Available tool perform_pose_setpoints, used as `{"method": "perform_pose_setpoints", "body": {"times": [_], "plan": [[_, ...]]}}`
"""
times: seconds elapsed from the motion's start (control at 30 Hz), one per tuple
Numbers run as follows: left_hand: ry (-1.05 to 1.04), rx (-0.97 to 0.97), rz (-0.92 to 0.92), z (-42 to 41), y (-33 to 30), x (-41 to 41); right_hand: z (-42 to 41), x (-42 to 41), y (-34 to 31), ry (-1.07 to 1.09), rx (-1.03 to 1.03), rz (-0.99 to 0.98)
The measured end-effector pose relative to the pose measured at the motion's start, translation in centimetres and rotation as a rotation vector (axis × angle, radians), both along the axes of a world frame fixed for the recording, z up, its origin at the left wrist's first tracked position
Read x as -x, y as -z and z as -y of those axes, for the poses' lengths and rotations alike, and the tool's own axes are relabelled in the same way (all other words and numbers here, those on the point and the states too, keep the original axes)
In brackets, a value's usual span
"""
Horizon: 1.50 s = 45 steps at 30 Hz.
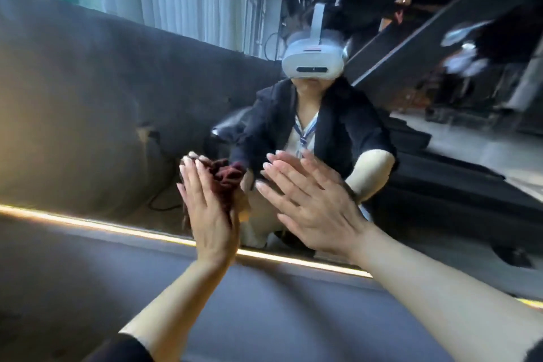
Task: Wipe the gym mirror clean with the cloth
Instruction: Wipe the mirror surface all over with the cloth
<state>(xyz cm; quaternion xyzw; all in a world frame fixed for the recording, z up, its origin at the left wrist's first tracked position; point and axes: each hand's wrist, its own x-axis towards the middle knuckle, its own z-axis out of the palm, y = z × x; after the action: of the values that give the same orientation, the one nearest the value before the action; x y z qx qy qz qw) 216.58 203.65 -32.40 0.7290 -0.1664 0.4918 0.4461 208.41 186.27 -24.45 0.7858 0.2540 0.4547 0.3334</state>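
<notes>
dark red cloth, bunched, pressed on the mirror by the flat left grip; right grip spread wide on the glass

Left hand, mid-frame, has straight fingers pressing forward. Right hand, just right of it, is flat with fingers spread. Both forearms reach up from the bottom edge.

No legible text anywhere.

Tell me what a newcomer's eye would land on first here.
Two bare hands at centre, against the large wall mirror: the left hand presses a crumpled dark red cloth to the glass, the right hand lies flat beside it. Above them, the mirror shows the crouching person's white headset.
</notes>
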Motion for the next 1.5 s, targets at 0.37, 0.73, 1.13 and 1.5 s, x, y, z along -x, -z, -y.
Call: {"method": "perform_pose_setpoints", "body": {"times": [0.37,0.73,1.13,1.5], "plan": [[0.115,-0.836,0.458,8.5,1.3,5.3,12.0,9.9,-4.2,0.184,-0.273,0.192],[0.009,-0.346,0.407,15.2,-13.0,7.0,14.9,9.4,-11.8,0.037,-0.354,0.368],[-0.006,-0.336,0.409,20.3,-28.0,8.9,18.3,9.5,-17.2,-0.090,-0.506,0.342],[0.398,-0.069,0.270,15.3,-16.1,11.6,11.7,9.0,-9.5,-0.415,-0.519,0.032]]}}
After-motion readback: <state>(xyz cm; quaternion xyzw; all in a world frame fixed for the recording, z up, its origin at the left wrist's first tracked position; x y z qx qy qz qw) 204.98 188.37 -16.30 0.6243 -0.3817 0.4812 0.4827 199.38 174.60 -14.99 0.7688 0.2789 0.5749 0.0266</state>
